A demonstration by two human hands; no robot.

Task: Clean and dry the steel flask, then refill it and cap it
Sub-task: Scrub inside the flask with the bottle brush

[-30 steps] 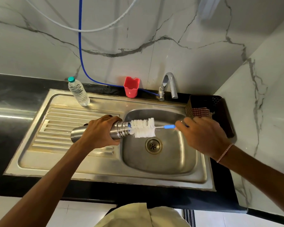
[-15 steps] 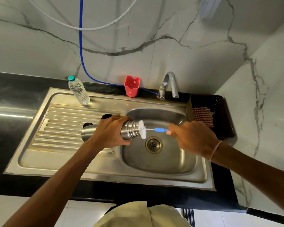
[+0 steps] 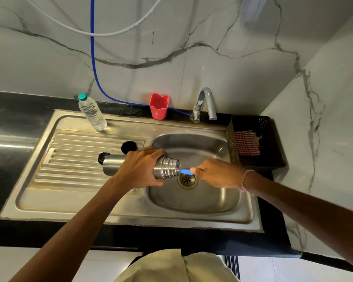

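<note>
My left hand (image 3: 140,166) grips the steel flask (image 3: 166,167) around its middle and holds it on its side, its ribbed mouth pointing right over the sink basin (image 3: 210,197). My right hand (image 3: 214,173) pinches the blue handle of the bottle brush (image 3: 185,171). The white bristles are hidden inside the flask; only a short piece of handle shows at the mouth. Two black caps (image 3: 128,147) (image 3: 102,157) lie on the ribbed drainboard (image 3: 73,159) behind the flask.
A clear water bottle (image 3: 92,112) with a teal cap stands at the back of the drainboard. A red cup (image 3: 159,105) and the steel tap (image 3: 205,103) sit behind the basin. To the right, a dark basket (image 3: 273,147) holds a striped cloth (image 3: 246,143).
The brush head, fully outside the flask a second ago, has gone all the way in. My right hand moved left toward the mouth; my left hand carried the flask slightly right.
</note>
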